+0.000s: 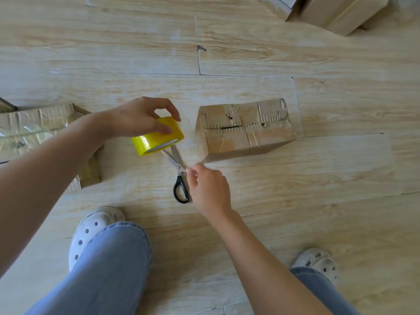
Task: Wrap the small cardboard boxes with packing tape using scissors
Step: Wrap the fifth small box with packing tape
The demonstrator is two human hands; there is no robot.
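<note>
A small cardboard box [246, 129], creased and covered in old tape, lies on the wooden floor at centre right. My left hand [141, 118] grips a yellow roll of packing tape [158, 136] just left of the box, holding it above the floor. My right hand [208, 187] pinches thumb and forefinger together near the box's front left corner, seemingly on the clear tape end drawn from the roll. Black-handled scissors [179, 178] lie on the floor between my hands. Their blades are apart and point under the roll, and one handle loop is hidden behind my right hand.
A larger crumpled box [41, 126] with clear film on it sits at the left edge under my left forearm. More cardboard boxes [336, 12] stand at the top right. My legs in jeans and two white clogs [91, 230] fill the foreground.
</note>
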